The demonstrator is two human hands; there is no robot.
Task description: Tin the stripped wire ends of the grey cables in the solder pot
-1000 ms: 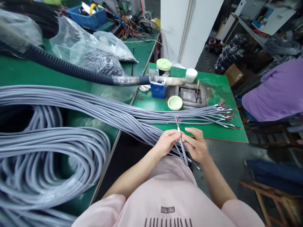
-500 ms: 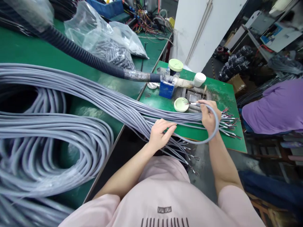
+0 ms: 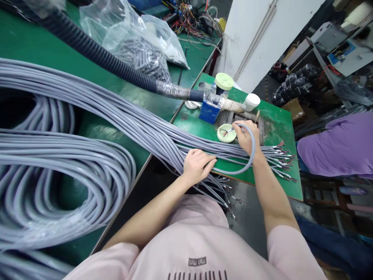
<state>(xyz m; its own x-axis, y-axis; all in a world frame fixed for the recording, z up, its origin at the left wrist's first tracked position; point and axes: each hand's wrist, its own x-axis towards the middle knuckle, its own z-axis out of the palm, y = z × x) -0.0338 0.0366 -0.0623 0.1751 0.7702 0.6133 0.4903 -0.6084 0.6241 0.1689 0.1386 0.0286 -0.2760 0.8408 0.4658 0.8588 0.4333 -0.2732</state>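
My right hand pinches a grey cable near its stripped end. Thin dark and red wires fan out from that end over a shallow pale-green dish; I cannot tell whether they touch what is in it. From there the cable loops down and back to my left hand. That hand's fingers are curled over cable at the table edge, thumb close to the fingertips. Beneath both hands runs a thick bundle of grey cables, whose stripped ends lie at the right.
A black corrugated hose ends in a nozzle above a blue box. Behind the dish stand a green-lidded jar and a white cup. Coiled cables fill the left. A person in purple is at the right.
My right hand has moved left and tipped the wire ends over the dish. My left thumb and fingers have closed nearer together. The head view has shifted slightly.
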